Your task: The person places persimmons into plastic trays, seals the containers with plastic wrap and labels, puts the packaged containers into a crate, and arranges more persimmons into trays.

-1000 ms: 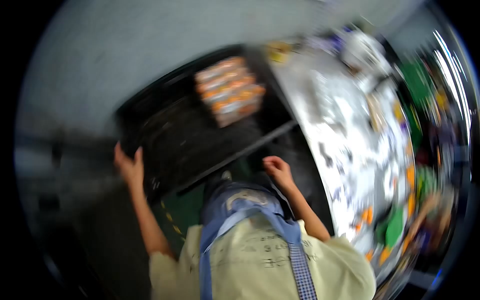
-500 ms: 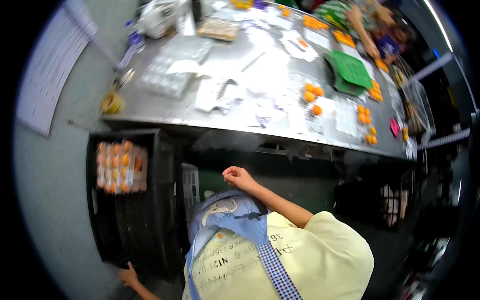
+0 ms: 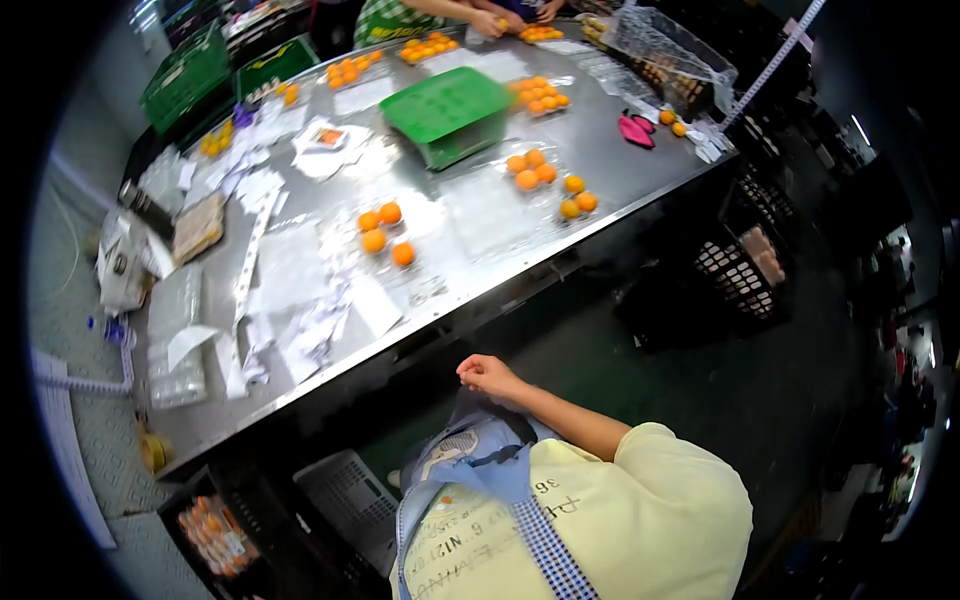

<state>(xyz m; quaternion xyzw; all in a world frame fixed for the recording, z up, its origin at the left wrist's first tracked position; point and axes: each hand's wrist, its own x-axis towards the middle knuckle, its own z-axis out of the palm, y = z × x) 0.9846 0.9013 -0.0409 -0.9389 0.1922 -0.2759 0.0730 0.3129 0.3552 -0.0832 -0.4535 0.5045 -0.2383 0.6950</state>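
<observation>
My right hand [image 3: 490,377] hangs in the air in front of my blue apron [image 3: 465,455], short of the table's front edge. Its fingers are curled together, and nothing shows in them. My left hand is outside the view. Beyond my right hand is the metal table [image 3: 610,130]. On it, nearest to me, lie several loose oranges [image 3: 374,240], white paper scraps [image 3: 315,335] and a flat clear plastic tray [image 3: 470,215]. Another group of oranges [image 3: 530,170] sits further right. An upturned-looking green basket [image 3: 447,110] stands behind them.
A black crate [image 3: 240,480] with packed orange fruit [image 3: 217,535] stands low at left, beside a grey crate [image 3: 350,500]. Stacked clear trays [image 3: 177,350] lie at the table's left end. Another person's hands [image 3: 490,22] handle fruit at the far side. A black basket [image 3: 735,275] stands right.
My view has swung to the right, so the table looks tilted and more of its right side shows. My left hand, earlier low beside the black crate, has left the view. My right hand stays curled.
</observation>
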